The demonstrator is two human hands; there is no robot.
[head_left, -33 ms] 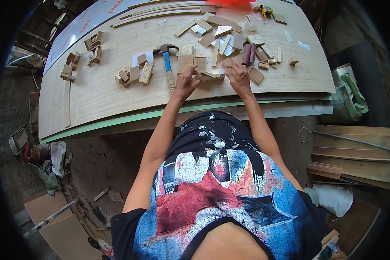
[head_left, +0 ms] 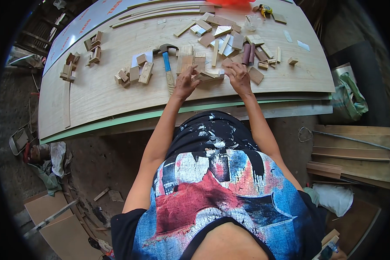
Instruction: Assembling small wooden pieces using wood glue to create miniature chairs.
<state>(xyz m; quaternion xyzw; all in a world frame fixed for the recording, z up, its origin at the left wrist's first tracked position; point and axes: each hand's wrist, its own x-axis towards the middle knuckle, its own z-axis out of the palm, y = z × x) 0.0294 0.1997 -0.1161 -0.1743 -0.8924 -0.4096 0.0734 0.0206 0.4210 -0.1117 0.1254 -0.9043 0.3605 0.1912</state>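
Note:
At the near edge of the table, my left hand (head_left: 186,83) is closed at the left end of a small wooden piece (head_left: 210,75). The fingers partly cover that end. My right hand (head_left: 239,78) is curled by the other end, its fingertips bent together; what they pinch, if anything, is hidden. Just beyond the left hand lie flat wooden blocks (head_left: 185,60). A claw hammer (head_left: 167,65) with a blue and wooden handle rests left of that hand. Two dark reddish-brown cylinders (head_left: 248,54) lie beyond the right hand among loose offcuts (head_left: 237,42).
A small pile of blocks (head_left: 134,73) sits left of the hammer. Farther left stand joined wooden pieces (head_left: 94,55) near a long strip (head_left: 67,104). Long slats (head_left: 160,16) and a yellow tape measure (head_left: 264,11) lie along the far side. Boards (head_left: 353,147) lean at the right.

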